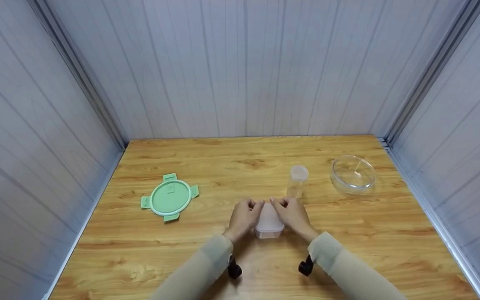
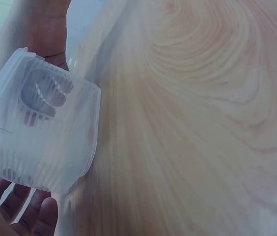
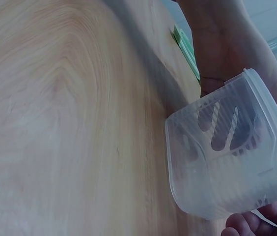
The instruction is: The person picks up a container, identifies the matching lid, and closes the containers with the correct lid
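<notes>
A small clear plastic box (image 1: 269, 234) with a translucent whitish lid (image 1: 270, 217) is between my two hands, near the front middle of the table. My left hand (image 1: 243, 218) holds its left side, and my right hand (image 1: 293, 216) grips its right side. Both thumbs lie at the lid's far edge. Through the box's ribbed wall (image 2: 50, 142), the left wrist view shows fingers of the opposite hand. In the right wrist view the box (image 3: 227, 152) stands at the table surface, with curled fingertips beside it.
Just beyond the right hand stands a clear cylindrical jar (image 1: 296, 187) with a whitish cap. A round glass bowl (image 1: 353, 183) is farther right. To the left lies a green round lid (image 1: 171, 197) with flaps. Pale panel walls (image 1: 240, 71) enclose the wooden table (image 1: 248, 156).
</notes>
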Demonstrator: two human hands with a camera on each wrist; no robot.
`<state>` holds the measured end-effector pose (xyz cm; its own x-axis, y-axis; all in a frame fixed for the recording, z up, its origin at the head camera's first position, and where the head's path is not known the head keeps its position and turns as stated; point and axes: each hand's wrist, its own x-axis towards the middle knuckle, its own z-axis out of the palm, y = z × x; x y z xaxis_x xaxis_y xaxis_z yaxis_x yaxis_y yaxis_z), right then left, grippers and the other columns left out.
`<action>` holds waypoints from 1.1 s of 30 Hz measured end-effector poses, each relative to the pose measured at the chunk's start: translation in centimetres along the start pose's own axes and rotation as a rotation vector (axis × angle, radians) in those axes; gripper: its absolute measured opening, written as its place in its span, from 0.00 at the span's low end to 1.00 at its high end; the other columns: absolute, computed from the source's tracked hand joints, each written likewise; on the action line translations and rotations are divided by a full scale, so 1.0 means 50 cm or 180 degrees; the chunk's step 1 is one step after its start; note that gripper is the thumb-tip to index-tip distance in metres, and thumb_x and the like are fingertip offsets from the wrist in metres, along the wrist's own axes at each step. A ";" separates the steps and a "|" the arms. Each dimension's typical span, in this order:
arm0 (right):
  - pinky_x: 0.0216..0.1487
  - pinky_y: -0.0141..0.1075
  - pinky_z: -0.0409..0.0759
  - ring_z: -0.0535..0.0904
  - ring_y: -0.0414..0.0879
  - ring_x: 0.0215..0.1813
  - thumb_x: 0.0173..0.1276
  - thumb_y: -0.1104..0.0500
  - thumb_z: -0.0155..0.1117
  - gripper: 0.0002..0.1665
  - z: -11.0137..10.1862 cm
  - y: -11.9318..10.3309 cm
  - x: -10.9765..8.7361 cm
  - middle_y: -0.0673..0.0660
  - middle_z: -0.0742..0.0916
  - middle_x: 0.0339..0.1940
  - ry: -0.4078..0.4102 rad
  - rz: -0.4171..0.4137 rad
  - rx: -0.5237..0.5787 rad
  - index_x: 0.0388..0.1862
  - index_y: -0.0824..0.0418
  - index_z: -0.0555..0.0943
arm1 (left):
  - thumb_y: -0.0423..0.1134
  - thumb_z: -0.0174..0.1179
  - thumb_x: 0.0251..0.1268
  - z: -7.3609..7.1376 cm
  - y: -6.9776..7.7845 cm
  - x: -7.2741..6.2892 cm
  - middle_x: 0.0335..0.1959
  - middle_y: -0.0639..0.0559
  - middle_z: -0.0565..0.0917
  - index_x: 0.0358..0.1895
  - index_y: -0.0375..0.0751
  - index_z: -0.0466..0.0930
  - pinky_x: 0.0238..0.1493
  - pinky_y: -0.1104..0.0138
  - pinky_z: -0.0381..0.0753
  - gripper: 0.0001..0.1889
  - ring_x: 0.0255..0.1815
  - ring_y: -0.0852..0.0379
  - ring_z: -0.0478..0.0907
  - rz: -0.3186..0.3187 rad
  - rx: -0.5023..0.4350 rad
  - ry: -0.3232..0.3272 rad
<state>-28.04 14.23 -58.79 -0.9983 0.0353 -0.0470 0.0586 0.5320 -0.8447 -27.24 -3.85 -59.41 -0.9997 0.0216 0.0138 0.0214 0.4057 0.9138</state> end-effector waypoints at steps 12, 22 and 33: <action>0.30 0.33 0.71 0.73 0.43 0.27 0.79 0.47 0.68 0.23 0.002 0.000 0.004 0.48 0.80 0.22 0.0071 -0.0056 -0.0117 0.24 0.54 0.79 | 0.49 0.62 0.80 -0.001 0.001 0.003 0.29 0.52 0.85 0.33 0.40 0.84 0.29 0.69 0.76 0.18 0.28 0.59 0.78 -0.0011 0.0215 -0.0005; 0.31 0.34 0.75 0.77 0.44 0.30 0.78 0.46 0.71 0.21 -0.003 0.000 0.004 0.51 0.85 0.26 0.0069 -0.0101 -0.0028 0.28 0.57 0.84 | 0.47 0.62 0.80 -0.006 0.009 0.002 0.29 0.53 0.84 0.34 0.42 0.83 0.29 0.68 0.76 0.15 0.29 0.59 0.77 0.0097 0.0284 -0.0019; 0.36 0.34 0.77 0.79 0.42 0.33 0.75 0.49 0.75 0.17 -0.026 0.003 -0.006 0.50 0.87 0.28 -0.0044 -0.0310 -0.0019 0.31 0.58 0.87 | 0.51 0.63 0.80 -0.037 0.007 -0.006 0.49 0.43 0.89 0.55 0.34 0.84 0.48 0.60 0.88 0.20 0.47 0.51 0.85 0.0355 0.0135 -0.0511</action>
<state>-27.72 15.41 -58.21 -0.9992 -0.0284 0.0278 -0.0387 0.5372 -0.8426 -26.98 -5.42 -58.32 -0.9761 0.2127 0.0458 0.1357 0.4308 0.8922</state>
